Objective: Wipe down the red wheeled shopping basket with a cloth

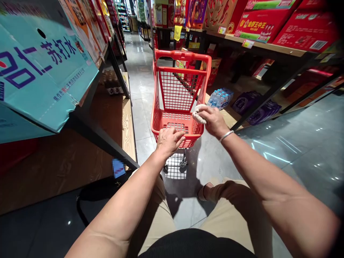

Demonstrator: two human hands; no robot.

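A small red plastic shopping cart [177,94] stands in the aisle in front of me, with nothing visible in its basket. My left hand [169,140] grips the near rim of the cart, fingers curled over the edge. My right hand [212,120] is closed on a whitish cloth [198,114] and presses it against the cart's right rim. A silver bracelet [226,135] sits on my right wrist. My legs in tan trousers show below.
A wooden shelf unit [126,118] with a teal carton [40,68] stands at left. At right, shelves hold red gift boxes [268,21], with bottled water packs [220,97] on the low shelf. Glossy grey floor [295,143] runs ahead.
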